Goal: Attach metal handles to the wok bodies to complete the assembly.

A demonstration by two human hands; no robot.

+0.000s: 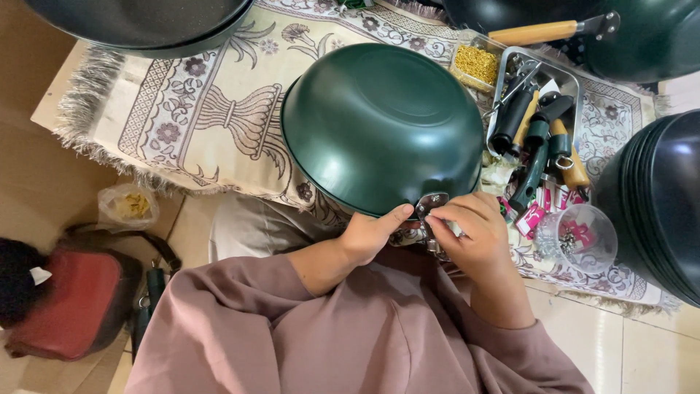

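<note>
Both hands work close to the body: left hand (368,235) presses its thumb on the rim of the green pan (380,128), which lies upside down on the patterned rug (219,109), and right hand (474,226) pinches a small metal piece at the metal bracket (430,202) on that rim. To do it well, I think the left hand must keep the pan from turning while the right fingers keep the small piece straight against the bracket. Further right stand a clear cup (580,237) and a metal tray (565,80) of tools and handles.
</note>
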